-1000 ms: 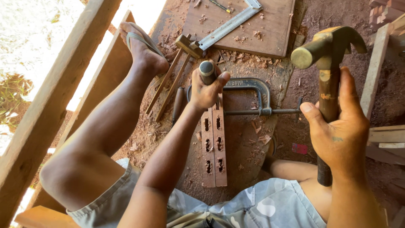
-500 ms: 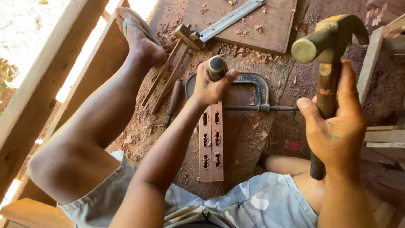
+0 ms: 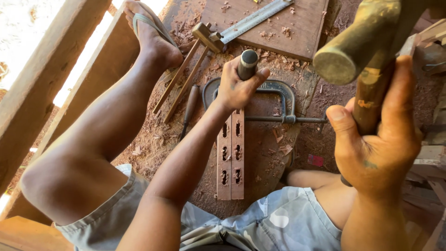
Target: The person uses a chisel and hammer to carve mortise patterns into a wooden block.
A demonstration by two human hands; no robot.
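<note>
My left hand (image 3: 238,87) grips a chisel (image 3: 247,62) upright by its dark round handle, its tip hidden against the far end of two narrow wooden strips (image 3: 231,158). The strips lie side by side and carry several cut mortise holes. A metal C-clamp (image 3: 278,109) holds them from the right. My right hand (image 3: 377,139) is raised close to the camera, wrapped round the wooden handle of a hammer (image 3: 360,49) whose round face points left, above and right of the chisel.
A steel square (image 3: 253,19) lies on a flat board (image 3: 274,25) at the top. A wooden marking gauge (image 3: 188,69) and a second chisel (image 3: 189,109) lie on the sawdust-covered ground. My left leg and sandalled foot (image 3: 151,32) stretch along wooden beams (image 3: 32,93) at left.
The hammer has risen and come nearer to the camera in my right hand. My left hand stays on the chisel at the strips; the view has shifted slightly.
</note>
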